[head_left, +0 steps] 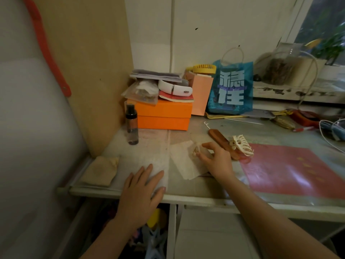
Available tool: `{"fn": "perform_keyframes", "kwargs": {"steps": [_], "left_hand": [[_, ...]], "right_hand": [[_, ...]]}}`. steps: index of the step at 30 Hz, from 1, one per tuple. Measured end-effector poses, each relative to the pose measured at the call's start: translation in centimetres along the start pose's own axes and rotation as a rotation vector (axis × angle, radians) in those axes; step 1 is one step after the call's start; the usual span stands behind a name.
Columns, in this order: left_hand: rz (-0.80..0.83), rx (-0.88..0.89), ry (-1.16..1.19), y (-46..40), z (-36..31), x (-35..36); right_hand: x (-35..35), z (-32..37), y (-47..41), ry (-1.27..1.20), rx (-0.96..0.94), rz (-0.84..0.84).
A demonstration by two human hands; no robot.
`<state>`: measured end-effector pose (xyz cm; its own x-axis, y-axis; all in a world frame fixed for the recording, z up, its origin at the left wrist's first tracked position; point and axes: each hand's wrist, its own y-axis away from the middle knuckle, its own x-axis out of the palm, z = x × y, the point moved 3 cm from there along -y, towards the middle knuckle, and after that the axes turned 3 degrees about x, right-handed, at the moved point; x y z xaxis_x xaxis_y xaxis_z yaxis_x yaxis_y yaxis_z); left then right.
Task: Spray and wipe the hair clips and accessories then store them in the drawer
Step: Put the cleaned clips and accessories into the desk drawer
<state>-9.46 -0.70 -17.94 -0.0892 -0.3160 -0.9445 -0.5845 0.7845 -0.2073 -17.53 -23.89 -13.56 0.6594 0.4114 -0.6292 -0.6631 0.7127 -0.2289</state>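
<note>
A clear spray bottle (132,124) with a black cap stands at the desk's back left. A pale tissue (184,165) lies spread on the desk. On it rests a small gold hair accessory (196,151), which my right hand (216,159) pinches between thumb and fingers. My left hand (141,189) lies flat, fingers straight, near the desk's front edge. A white claw clip (241,144) rests on a brown wooden comb (222,143) just right of my right hand. Below the desk an open drawer (155,232) shows coloured items.
A folded beige cloth (99,171) sits at the desk's left corner. An orange box (164,114) stacked with papers, a pink bag (201,96) and a blue tote (231,88) line the back. A red sheet (291,171) covers the right side. Cables (332,131) lie far right.
</note>
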Motion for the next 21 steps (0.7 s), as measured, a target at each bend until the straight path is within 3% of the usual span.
{"fn": "perform_keyframes", "kwargs": {"steps": [4, 9, 15, 21], "left_hand": [[-0.030, 0.016, 0.101, 1.2, 0.5, -1.6], [-0.226, -0.029, 0.139, 6.6, 2.6, -4.1], [-0.161, -0.284, 0.064, 13.3, 5.7, -4.2], [-0.144, -0.362, 0.062, 15.8, 6.4, -3.3]], "right_hand": [[-0.3, 1.3, 3.8, -0.071, -0.033, 0.076], [0.2, 4.2, 9.5, -0.180, -0.138, 0.095], [2.6, 6.3, 15.0, -0.193, -0.266, 0.182], [6.2, 7.0, 18.6, -0.122, -0.371, 0.366]]}}
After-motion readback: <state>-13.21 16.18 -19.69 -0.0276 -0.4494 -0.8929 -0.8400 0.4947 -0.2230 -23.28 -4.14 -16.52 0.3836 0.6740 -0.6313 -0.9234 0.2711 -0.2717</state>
